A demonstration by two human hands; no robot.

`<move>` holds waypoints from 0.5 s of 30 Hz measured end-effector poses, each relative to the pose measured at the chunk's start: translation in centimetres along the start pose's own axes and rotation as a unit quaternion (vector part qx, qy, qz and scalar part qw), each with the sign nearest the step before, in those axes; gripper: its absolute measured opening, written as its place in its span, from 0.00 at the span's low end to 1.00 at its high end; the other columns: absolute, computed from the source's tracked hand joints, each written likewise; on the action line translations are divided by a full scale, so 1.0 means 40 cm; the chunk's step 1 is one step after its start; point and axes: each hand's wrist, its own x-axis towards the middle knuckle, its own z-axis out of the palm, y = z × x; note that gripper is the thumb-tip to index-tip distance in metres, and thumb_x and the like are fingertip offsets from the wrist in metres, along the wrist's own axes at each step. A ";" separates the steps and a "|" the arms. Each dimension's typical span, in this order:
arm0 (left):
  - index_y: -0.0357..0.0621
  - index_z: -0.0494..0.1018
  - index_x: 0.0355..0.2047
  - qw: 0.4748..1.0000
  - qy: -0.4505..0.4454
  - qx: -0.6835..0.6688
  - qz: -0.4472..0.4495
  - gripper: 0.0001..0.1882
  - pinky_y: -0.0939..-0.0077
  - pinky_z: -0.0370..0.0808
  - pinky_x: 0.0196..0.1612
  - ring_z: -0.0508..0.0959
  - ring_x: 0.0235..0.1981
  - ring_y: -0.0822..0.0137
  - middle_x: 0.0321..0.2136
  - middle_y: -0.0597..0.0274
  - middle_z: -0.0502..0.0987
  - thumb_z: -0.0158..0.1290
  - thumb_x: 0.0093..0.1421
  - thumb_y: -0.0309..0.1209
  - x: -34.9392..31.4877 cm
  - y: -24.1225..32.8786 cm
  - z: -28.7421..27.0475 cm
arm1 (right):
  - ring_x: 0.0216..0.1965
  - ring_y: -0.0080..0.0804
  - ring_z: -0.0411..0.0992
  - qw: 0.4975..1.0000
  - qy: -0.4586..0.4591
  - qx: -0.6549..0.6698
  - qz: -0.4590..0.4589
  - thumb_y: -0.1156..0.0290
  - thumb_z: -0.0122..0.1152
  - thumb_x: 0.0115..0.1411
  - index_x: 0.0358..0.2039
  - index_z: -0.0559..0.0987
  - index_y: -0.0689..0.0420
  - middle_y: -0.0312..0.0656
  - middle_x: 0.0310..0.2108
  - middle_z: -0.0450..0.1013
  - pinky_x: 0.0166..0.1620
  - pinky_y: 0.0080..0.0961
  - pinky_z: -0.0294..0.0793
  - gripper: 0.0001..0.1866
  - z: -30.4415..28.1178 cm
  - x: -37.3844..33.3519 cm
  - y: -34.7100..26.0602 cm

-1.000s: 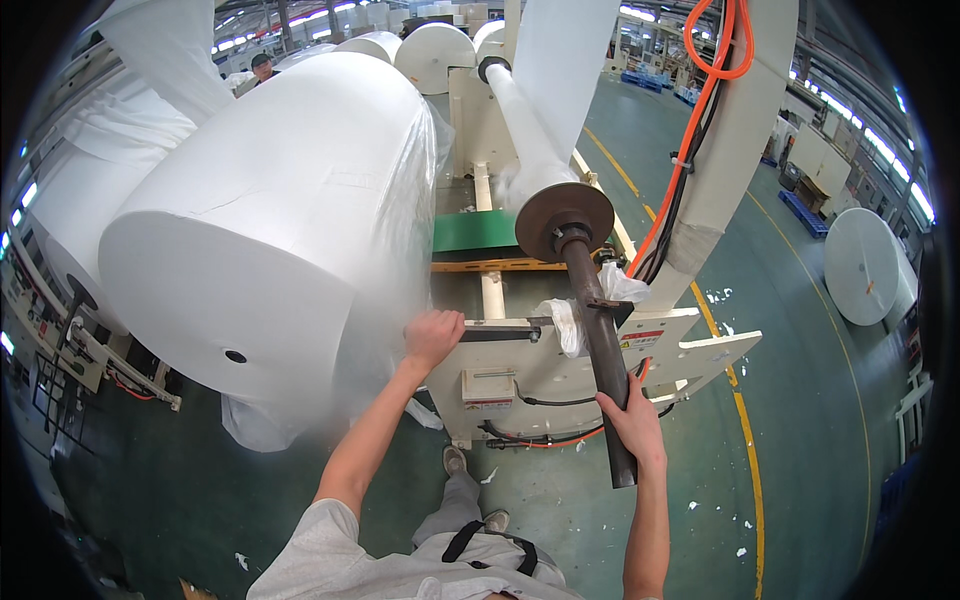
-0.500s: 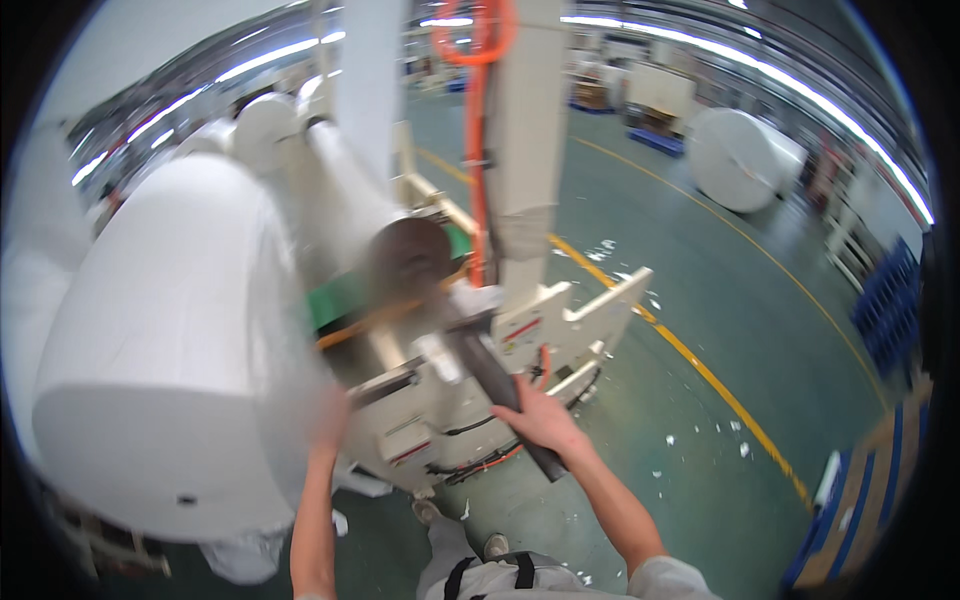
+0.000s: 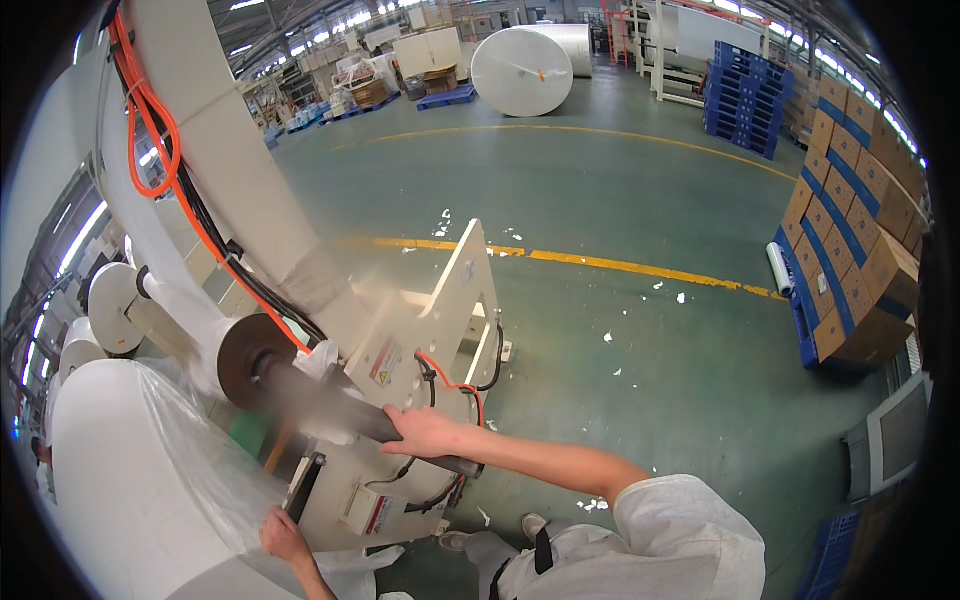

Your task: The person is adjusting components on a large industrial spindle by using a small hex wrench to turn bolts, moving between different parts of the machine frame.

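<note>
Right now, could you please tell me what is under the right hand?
The dark shaft passes under the right hand, showing on both sides of it. The stretch covered by the hand cannot be seen, nor can the hand's underside.

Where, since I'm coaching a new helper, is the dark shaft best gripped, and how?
Probably by the bare stretch near its free end, from above and the right, wrapping round it. The shaft is round, runs out from the wide disc and juts in front of the frame, leaving room; the right hand holds it there.
</note>
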 end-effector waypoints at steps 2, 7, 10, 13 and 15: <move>0.49 0.77 0.29 1.000 -0.004 0.003 -0.002 0.12 0.59 0.72 0.33 0.77 0.28 0.53 0.25 0.58 0.78 0.49 0.70 0.36 -0.003 0.001 0.002 | 0.41 0.63 0.78 1.000 0.003 -0.002 0.002 0.42 0.60 0.62 0.59 0.62 0.63 0.62 0.38 0.78 0.45 0.51 0.78 0.40 0.002 0.001 0.002; 0.49 0.78 0.30 0.999 -0.009 0.027 -0.016 0.13 0.56 0.71 0.31 0.77 0.27 0.53 0.25 0.58 0.79 0.50 0.69 0.38 -0.024 -0.020 -0.013 | 0.41 0.63 0.78 0.999 0.027 -0.004 -0.039 0.42 0.62 0.61 0.52 0.65 0.66 0.63 0.37 0.78 0.46 0.51 0.78 0.38 0.021 0.012 -0.006; 0.53 0.81 0.32 0.995 -0.044 0.076 -0.045 0.10 0.56 0.73 0.30 0.79 0.28 0.54 0.26 0.59 0.80 0.51 0.67 0.37 -0.046 -0.037 -0.010 | 0.38 0.64 0.78 0.996 0.047 0.004 -0.080 0.45 0.62 0.61 0.49 0.65 0.67 0.64 0.32 0.77 0.42 0.53 0.77 0.35 0.025 0.020 -0.011; 0.54 0.79 0.28 0.998 -0.039 -0.026 -0.033 0.06 0.59 0.75 0.33 0.80 0.28 0.57 0.25 0.61 0.80 0.55 0.61 0.36 0.017 0.052 -0.030 | 0.41 0.62 0.78 0.998 0.043 -0.012 -0.034 0.45 0.61 0.62 0.55 0.65 0.65 0.64 0.36 0.78 0.44 0.51 0.77 0.37 -0.010 -0.010 0.025; 0.51 0.78 0.28 0.998 0.020 -0.054 -0.010 0.08 0.59 0.74 0.31 0.79 0.26 0.58 0.23 0.60 0.79 0.55 0.63 0.37 0.019 0.022 -0.047 | 0.47 0.61 0.78 1.000 -0.002 -0.022 0.015 0.42 0.64 0.59 0.65 0.63 0.64 0.65 0.44 0.77 0.50 0.47 0.76 0.46 -0.029 -0.014 -0.037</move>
